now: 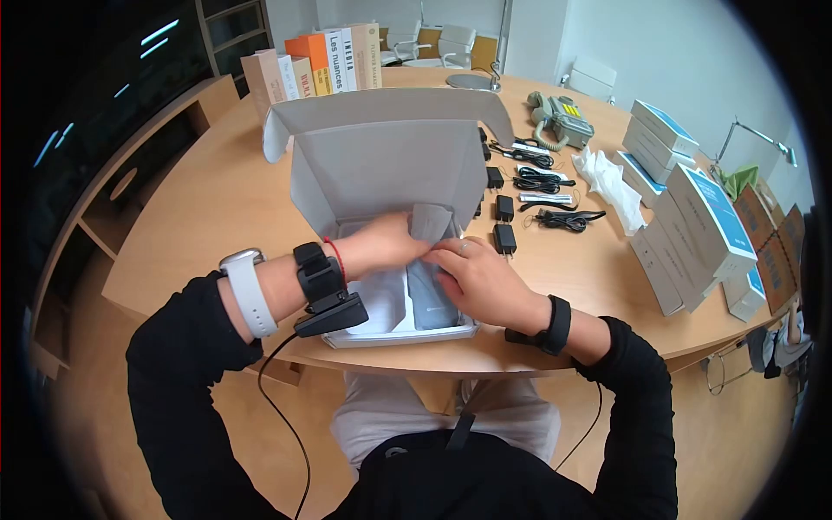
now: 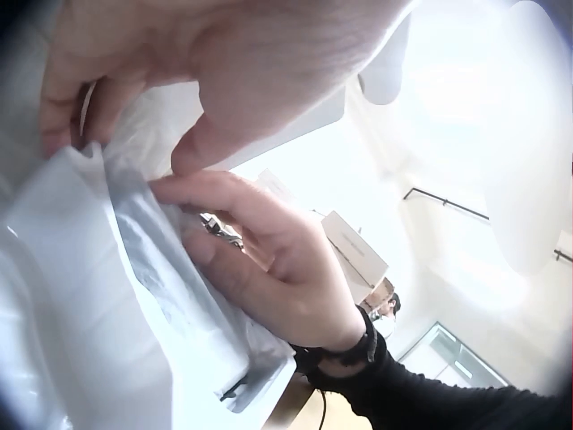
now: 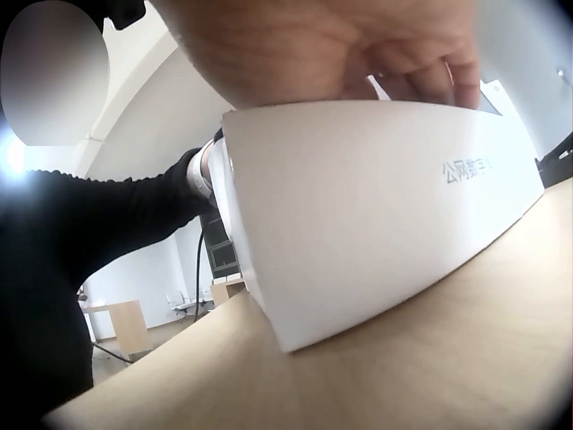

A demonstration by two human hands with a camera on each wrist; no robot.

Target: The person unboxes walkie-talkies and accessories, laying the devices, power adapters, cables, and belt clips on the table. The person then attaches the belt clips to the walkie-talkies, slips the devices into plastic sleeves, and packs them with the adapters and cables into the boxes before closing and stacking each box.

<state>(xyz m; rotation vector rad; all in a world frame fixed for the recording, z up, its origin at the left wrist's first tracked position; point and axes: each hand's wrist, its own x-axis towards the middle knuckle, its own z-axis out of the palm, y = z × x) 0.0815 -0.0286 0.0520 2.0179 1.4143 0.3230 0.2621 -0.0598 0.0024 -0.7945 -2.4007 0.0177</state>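
Two hands meet inside the open white box [image 1: 386, 165], which sits on the bench [image 1: 217, 199] right in front of the person. The left hand [image 1: 386, 243] pinches the top of a grey wrapped pack [image 1: 431, 277] that lies in the box. The right hand [image 1: 481, 277] rests on the same pack, fingers curled over its edge. It looks like the pack is being pulled out or tucked in; the next move needs a firm hold and a slow lift past the box wall. The left wrist view shows the crinkly wrap [image 2: 134, 260] up close. The right wrist view shows only the outside box wall [image 3: 376, 206], with print the head view hides.
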